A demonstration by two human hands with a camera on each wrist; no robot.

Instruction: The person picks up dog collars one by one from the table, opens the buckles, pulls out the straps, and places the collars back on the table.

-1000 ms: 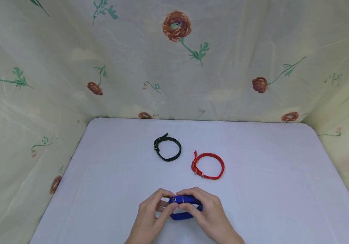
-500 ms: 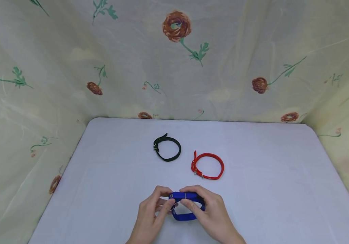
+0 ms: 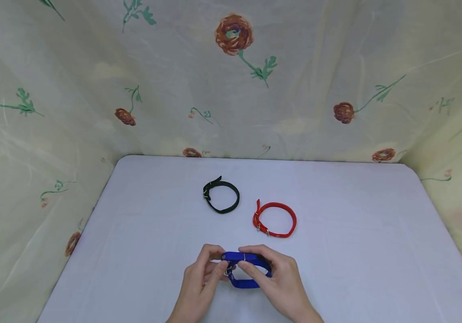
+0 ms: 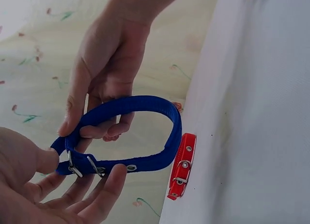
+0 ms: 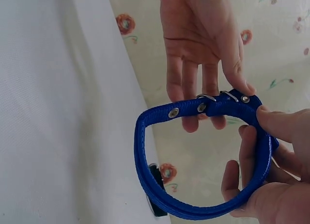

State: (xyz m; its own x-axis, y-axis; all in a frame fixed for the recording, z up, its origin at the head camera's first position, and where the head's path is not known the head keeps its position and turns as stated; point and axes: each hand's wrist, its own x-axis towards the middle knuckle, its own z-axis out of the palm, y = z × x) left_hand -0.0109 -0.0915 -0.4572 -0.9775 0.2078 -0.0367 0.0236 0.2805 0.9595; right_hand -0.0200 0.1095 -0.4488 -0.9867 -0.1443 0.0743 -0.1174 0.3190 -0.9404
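A blue collar [image 3: 247,283] with metal eyelets is held up as a loop between both hands, near the front of the table. The left hand [image 3: 198,280] pinches it at the buckle [image 4: 72,165], thumb on one side and fingers on the other. On the other side, the right hand [image 3: 277,280] grips the overlapped strap between thumb and fingers. In the right wrist view, the collar's eyelet [image 5: 173,112] and metal rings show along the band. Farther back on the table lie a red collar [image 3: 291,215] and a black collar [image 3: 235,202], both buckled into loops.
The white table [image 3: 356,233] has a flower-printed curtain [image 3: 295,80] behind it and at both sides. The red collar is the nearest object beyond the hands, with the black one behind it to the left.
The hands have raised the blue collar a little and tilted it. The right hand's grip has shifted slightly right, and the collar's loop shows wider. The red and black collars lie as before.
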